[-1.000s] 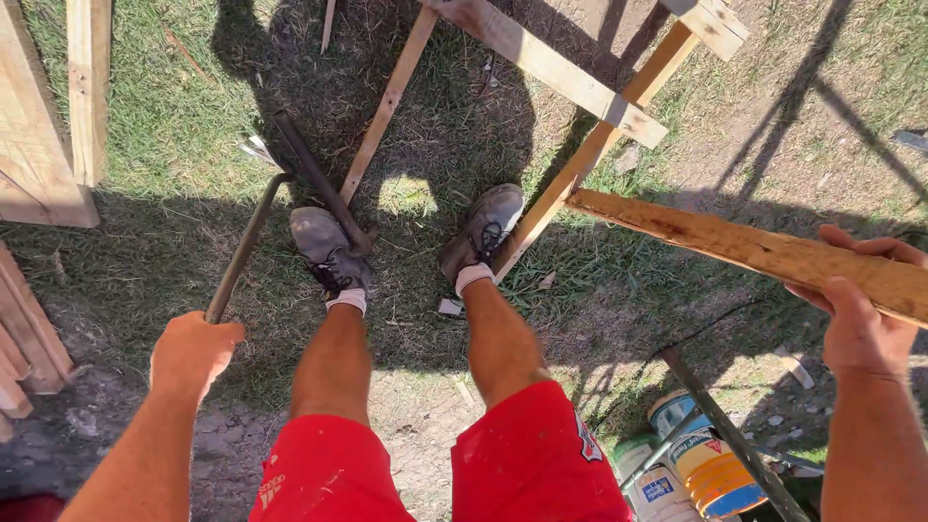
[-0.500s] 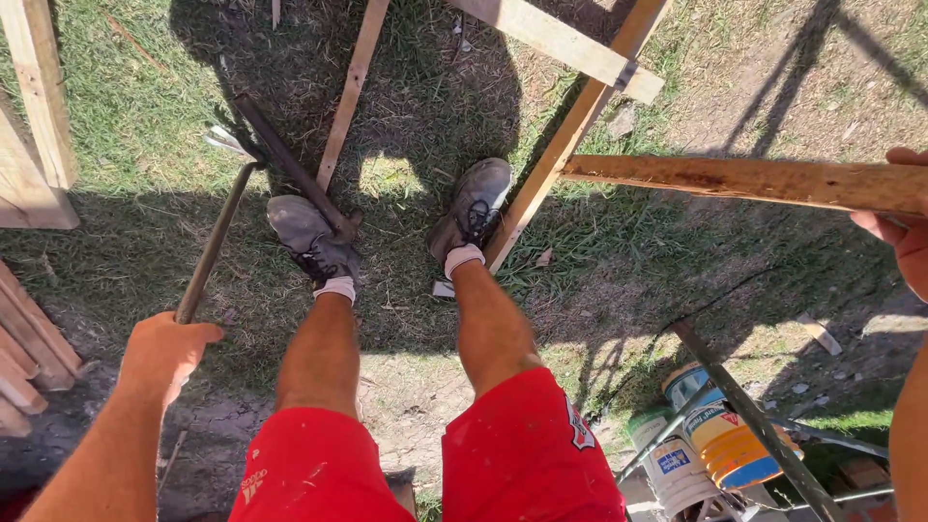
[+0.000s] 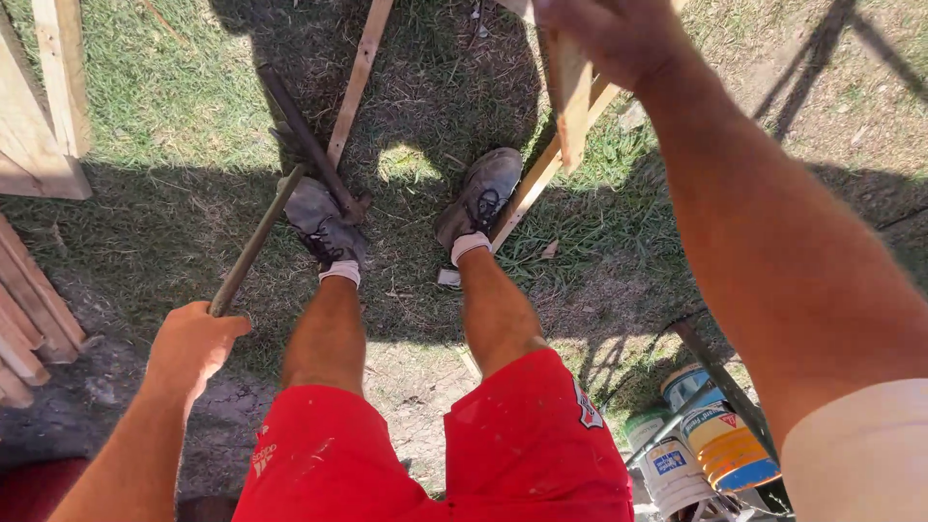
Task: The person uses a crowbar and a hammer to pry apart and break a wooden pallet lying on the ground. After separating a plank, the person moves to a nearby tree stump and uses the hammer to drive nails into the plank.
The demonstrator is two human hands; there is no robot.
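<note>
Two hands, each gripping something over the grass.

The left hand (image 3: 193,343) clenched a crowbar (image 3: 256,242), its head hidden behind a shoe (image 3: 324,227). The right hand (image 3: 604,34), partly cropped, clasped a wooden board (image 3: 572,97).

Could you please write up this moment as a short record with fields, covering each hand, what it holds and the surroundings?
Left hand: left hand gripping the end of a long metal bar that slants down to the grass
Right hand: right hand raised, gripping a wooden board
Stance: standing, shoes on shaded grass
Clothing: red shorts
Lower right: paint cans
Left edge: stacked wooden planks
</note>
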